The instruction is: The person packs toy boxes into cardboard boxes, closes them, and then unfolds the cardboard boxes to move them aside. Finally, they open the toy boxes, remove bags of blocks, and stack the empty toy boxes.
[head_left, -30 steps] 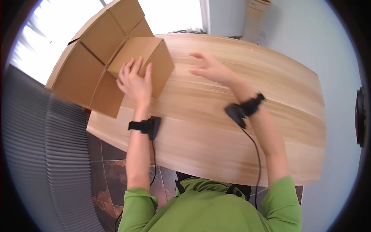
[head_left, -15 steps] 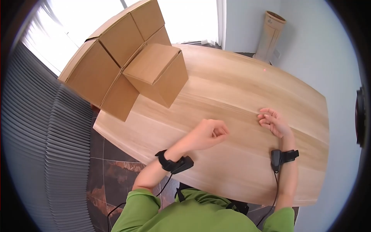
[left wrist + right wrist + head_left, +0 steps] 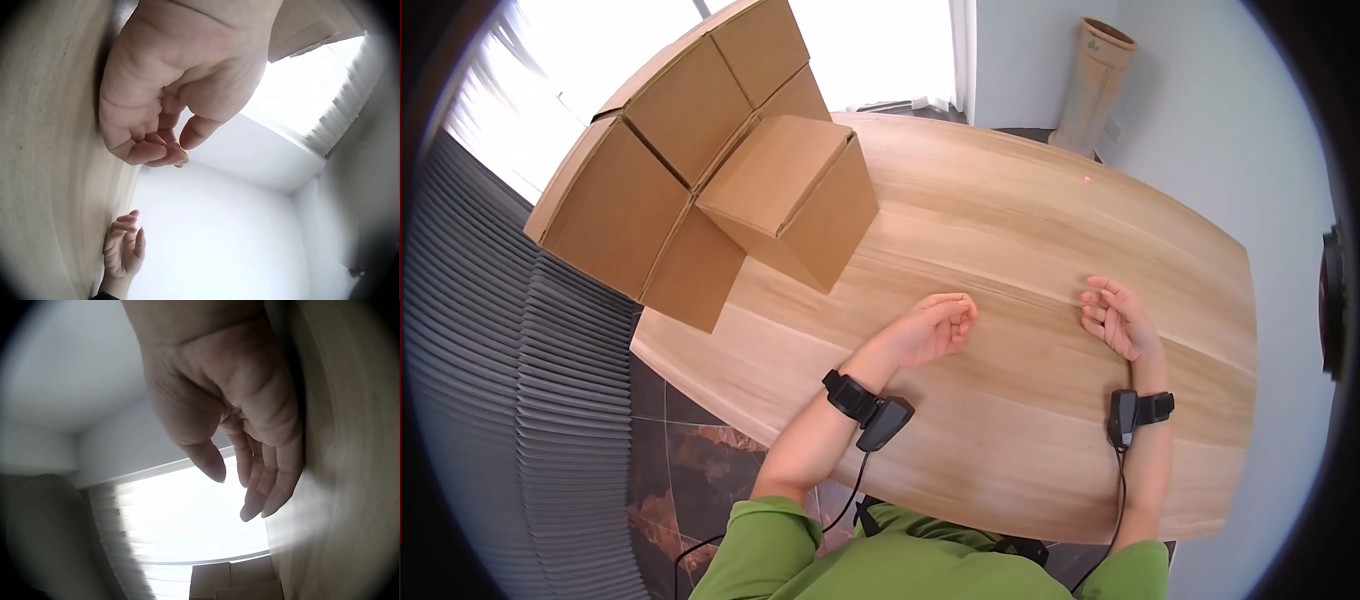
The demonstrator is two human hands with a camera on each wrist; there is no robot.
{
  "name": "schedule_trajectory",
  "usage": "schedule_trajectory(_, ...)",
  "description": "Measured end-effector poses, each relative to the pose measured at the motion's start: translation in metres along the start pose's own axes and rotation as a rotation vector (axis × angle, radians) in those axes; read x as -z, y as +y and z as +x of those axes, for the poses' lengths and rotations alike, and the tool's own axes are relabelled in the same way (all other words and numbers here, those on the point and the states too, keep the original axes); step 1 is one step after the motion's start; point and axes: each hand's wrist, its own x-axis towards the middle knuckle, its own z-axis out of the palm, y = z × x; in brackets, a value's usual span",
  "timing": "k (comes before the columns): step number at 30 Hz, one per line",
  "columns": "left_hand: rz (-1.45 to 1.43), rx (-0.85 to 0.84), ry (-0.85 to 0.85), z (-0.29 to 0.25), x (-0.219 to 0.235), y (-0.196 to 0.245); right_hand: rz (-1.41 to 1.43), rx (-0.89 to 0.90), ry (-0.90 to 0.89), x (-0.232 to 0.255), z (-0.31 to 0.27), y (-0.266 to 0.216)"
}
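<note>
A: From the head view, where were the boxes?

B: At ten o'clock on the table [image 3: 1020,420]. A stack of boxes [image 3: 685,115] stood there, and one nearer box [image 3: 775,170] sat against it on the four o'clock side.

A: And the hands?

B: The left hand [image 3: 932,332] was well apart from the nearer box, off its five o'clock side, with its forearm slanting up toward one o'clock. The right hand [image 3: 1122,322] was at three o'clock from the left, its forearm nearly upright and its fingertips toward eleven. Both were released, fingers loosely bent, gripping nothing. That view alone took in the tall tube [image 3: 1092,90] at one o'clock and the green sleeves [image 3: 765,530].

A: What did the left wrist view add?

B: The underside of the left hand: fingers curled inward toward the palm, thumb hanging apart from them. It also caught the right hand at seven o'clock, palm showing, and some cardboard [image 3: 303,25] at one o'clock. Which box that was, I couldn't tell.

A: And the right wrist view?

B: It gave the right hand close up, its fingers gently bent, pointing toward six, the thumb separate. Wood ran along three o'clock. The stack showed at six, below a bright window [image 3: 194,512]. Whether the hand's outer edge touched the wood, I couldn't tell.
</note>
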Motion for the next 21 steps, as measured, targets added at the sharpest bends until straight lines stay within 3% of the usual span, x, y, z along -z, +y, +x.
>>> schedule_trajectory(21, 0.090, 0.000, -0.018, 0.0011, -0.0006, 0.0032, -0.010, 0.057, 0.008, -0.0018, -0.0025, 0.0034)
